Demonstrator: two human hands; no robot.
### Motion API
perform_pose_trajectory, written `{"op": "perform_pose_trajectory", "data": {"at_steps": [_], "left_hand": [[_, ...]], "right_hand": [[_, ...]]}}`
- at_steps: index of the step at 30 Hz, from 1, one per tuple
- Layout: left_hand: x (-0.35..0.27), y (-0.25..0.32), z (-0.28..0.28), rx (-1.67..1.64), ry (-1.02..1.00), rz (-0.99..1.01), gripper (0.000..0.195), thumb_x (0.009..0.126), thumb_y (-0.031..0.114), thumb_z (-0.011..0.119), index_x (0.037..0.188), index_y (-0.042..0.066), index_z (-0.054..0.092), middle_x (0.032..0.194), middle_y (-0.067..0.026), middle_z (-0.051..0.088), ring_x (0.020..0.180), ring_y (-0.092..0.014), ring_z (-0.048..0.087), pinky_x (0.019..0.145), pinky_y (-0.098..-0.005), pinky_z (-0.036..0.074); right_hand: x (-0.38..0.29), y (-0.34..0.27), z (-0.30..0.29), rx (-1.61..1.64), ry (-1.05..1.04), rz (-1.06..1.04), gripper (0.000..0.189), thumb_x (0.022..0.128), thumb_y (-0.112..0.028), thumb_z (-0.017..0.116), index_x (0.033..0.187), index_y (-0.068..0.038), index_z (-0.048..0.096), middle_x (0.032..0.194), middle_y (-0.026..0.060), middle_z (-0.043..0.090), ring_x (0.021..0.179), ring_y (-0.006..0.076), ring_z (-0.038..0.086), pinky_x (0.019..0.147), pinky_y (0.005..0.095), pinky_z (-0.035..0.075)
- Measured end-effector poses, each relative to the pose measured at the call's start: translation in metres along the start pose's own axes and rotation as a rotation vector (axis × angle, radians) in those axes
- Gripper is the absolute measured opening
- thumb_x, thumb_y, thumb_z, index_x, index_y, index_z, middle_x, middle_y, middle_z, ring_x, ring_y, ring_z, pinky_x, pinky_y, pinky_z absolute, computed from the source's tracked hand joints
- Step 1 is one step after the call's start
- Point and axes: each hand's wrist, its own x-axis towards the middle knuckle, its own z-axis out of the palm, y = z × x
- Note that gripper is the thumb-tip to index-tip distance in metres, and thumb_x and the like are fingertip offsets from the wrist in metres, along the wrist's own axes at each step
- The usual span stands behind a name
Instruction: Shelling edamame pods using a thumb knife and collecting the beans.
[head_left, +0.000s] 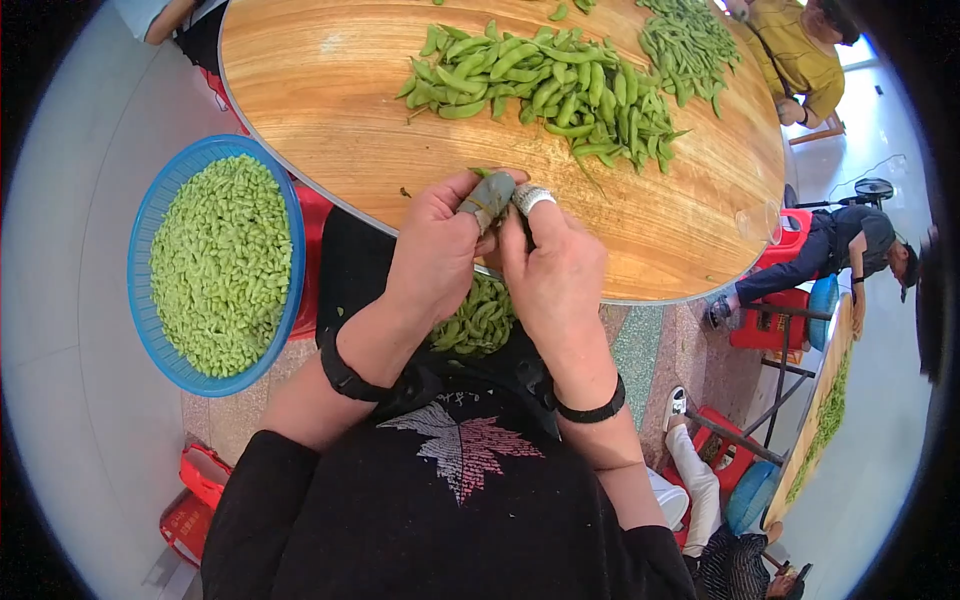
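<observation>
Close together at the near edge of the wooden table (322, 135), my left hand (435, 247) and my right hand (555, 255) meet at the fingertips. A grey cover wraps my left thumb, and a whitish knit cover is on a right finger. A bit of green shows at the left fingertips, probably a pod; what lies between the fingers is mostly hidden. A pile of green soybean pods (555, 82) lies beyond my hands. Below them, under the table edge, are pods (476, 319). A blue plastic basket (139, 262) of shelled green beans (221, 266) stands at the left.
Another pod pile (686, 45) is at the far right of the table, with a clear plastic cup (757, 223) near the right edge. Several people sit around this table and another table (814, 450). Red plastic stools (769, 322) stand about.
</observation>
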Motion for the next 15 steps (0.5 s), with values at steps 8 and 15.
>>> {"op": "perform_pose_trajectory", "data": {"at_steps": [8,15], "left_hand": [[-0.002,0.014,-0.002,-0.238,-0.052,-0.083,0.027,0.093,0.009,0.045,0.116,-0.003,0.053,0.093,-0.0056,0.060,0.070,-0.008,0.050,0.055,-0.0180,0.038],[-0.015,0.017,-0.004,-0.072,0.031,-0.104,0.013,0.089,0.003,0.042,0.100,0.004,0.049,0.085,-0.0041,0.057,0.074,-0.009,0.052,0.060,-0.0186,0.040]], "right_hand": [[0.006,0.013,0.000,0.341,0.013,0.176,0.008,0.085,-0.006,0.056,0.086,0.001,0.058,0.061,0.0037,0.054,0.052,0.0082,0.045,0.049,0.0232,0.038],[0.006,0.026,-0.047,0.940,-0.601,0.346,0.011,0.090,-0.009,0.051,0.090,0.000,0.058,0.058,-0.0035,0.045,0.051,0.0031,0.037,0.046,0.0197,0.031]]}}
